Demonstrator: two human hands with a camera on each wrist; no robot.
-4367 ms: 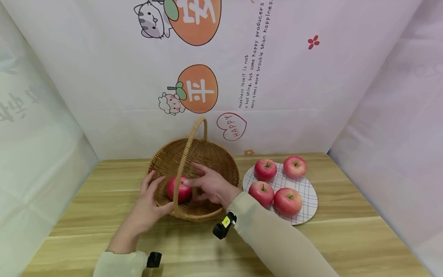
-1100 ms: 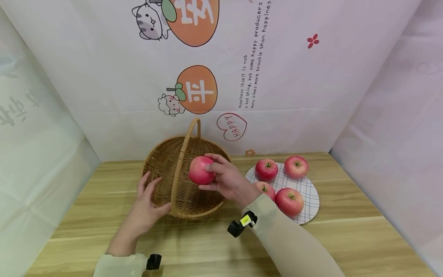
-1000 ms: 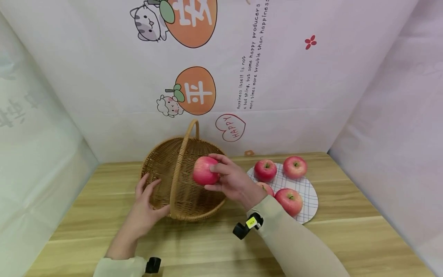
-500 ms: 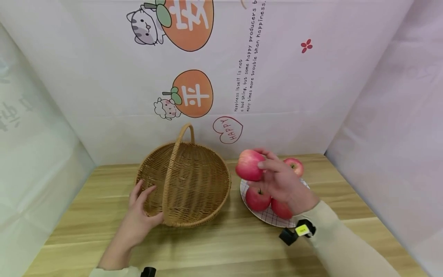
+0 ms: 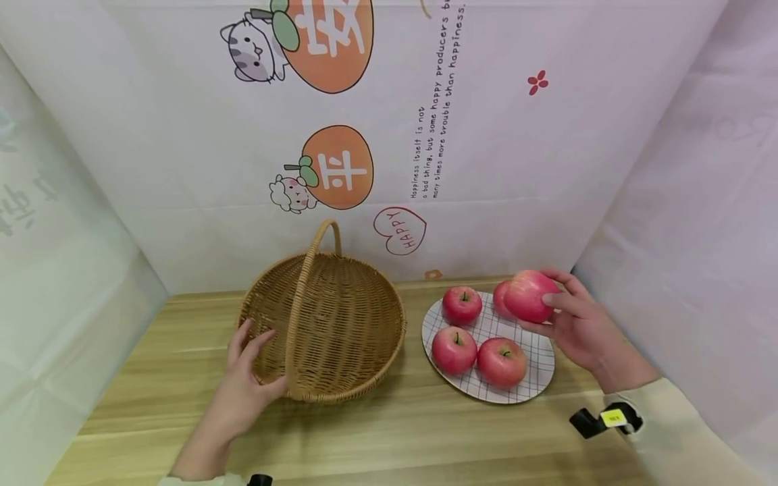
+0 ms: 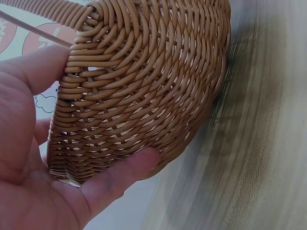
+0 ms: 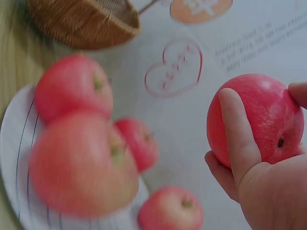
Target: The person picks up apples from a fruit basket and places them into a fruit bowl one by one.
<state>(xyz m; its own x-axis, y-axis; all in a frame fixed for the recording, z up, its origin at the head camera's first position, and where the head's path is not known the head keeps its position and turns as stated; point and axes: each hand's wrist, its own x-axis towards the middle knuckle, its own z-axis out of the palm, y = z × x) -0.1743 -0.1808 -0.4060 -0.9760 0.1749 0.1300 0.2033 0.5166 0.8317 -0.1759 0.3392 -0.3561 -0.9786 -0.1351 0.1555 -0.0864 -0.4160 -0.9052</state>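
My right hand (image 5: 586, 334) holds a pinkish-red apple (image 5: 527, 294) above the back right of the plate, with thumb and fingers round its sides. The apple's dark stem end shows in the right wrist view. On the round white checked plate (image 5: 537, 371) sit three red apples in plain sight, the frontmost apple (image 5: 502, 363) among them. Another apple (image 5: 500, 298) is partly hidden behind the held one. Over at the left, my left hand (image 5: 234, 391) grips the rim of a brown wicker basket (image 5: 352, 317), its thumb by the foot of the arched handle (image 6: 57, 12).
A wood-grain table (image 5: 365, 445) carries basket and plate side by side. Behind it rises a white printed backdrop (image 5: 486, 169), and white sheets (image 5: 687, 223) close off both sides. Black wrist cameras, such as the right wrist camera (image 5: 588, 423), jut from the sleeves.
My right hand has lifted the apple out of the basket and carried it right, past the basket rim, to above the plate. The left hand has kept its place on the basket.
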